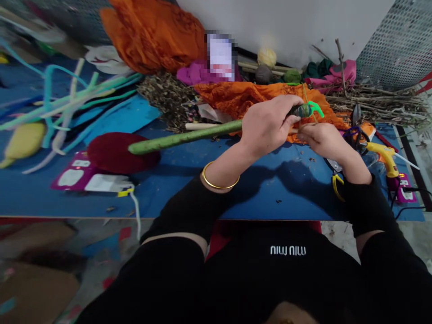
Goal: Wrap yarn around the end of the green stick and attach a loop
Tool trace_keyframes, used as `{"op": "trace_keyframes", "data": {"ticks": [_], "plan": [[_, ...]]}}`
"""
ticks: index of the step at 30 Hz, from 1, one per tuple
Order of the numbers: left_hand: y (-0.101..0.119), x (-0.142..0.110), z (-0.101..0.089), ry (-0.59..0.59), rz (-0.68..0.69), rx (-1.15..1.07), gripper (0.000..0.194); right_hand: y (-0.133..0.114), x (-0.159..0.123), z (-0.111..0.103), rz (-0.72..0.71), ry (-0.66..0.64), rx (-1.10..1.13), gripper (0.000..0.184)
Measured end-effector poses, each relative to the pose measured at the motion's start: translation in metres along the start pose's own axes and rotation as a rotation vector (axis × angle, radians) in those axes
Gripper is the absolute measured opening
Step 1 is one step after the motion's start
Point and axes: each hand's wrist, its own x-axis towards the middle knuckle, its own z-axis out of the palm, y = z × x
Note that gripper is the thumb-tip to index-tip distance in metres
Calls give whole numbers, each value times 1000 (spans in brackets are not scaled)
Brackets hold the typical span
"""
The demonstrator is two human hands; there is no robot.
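Observation:
My left hand (pixel 265 123), a gold bangle at its wrist, is wrapped round a long green stick (pixel 189 138). Multicoloured yarn (pixel 304 110) is wound about the stick's right end, just past my left fingertips. A bright green piece (pixel 316 108) juts out beside the winding. Close by, my right hand (pixel 324 139) has its fingers pinched together on a thin yarn strand that runs from the wound end. The stick's left end lies over a dark red oval pad (pixel 108 153); whether the two are joined I cannot tell.
Orange cloth (pixel 229 96) lies behind my hands, with twigs (pixel 381 101) to its right. A yellow glue gun (pixel 384 155) and yellow-handled scissors (pixel 337 186) are at the right. Foam strips (pixel 74 99) and a purple package (pixel 69 173) are on the left of the blue table (pixel 189 198).

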Motion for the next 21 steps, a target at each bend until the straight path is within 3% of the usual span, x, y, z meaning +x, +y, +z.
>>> {"op": "trace_keyframes", "data": {"ticks": [3, 8, 11, 14, 21], "plan": [[-7, 4, 2, -15, -24, -4, 34, -27, -8, -12, -79, 151, -152, 27], [-8, 6, -2, -63, -48, 7, 33, -38, -4, -2, -188, 426, 208, 44], [-7, 7, -4, -85, -53, 20, 30, -31, 0, 16, -165, 454, 357, 54], [-8, 7, -4, -69, -35, -4, 28, -31, -1, 26, -134, 470, 369, 55], [-6, 4, 8, -39, -43, -23, 26, -51, -10, 34, -223, 466, -28, 47]]}}
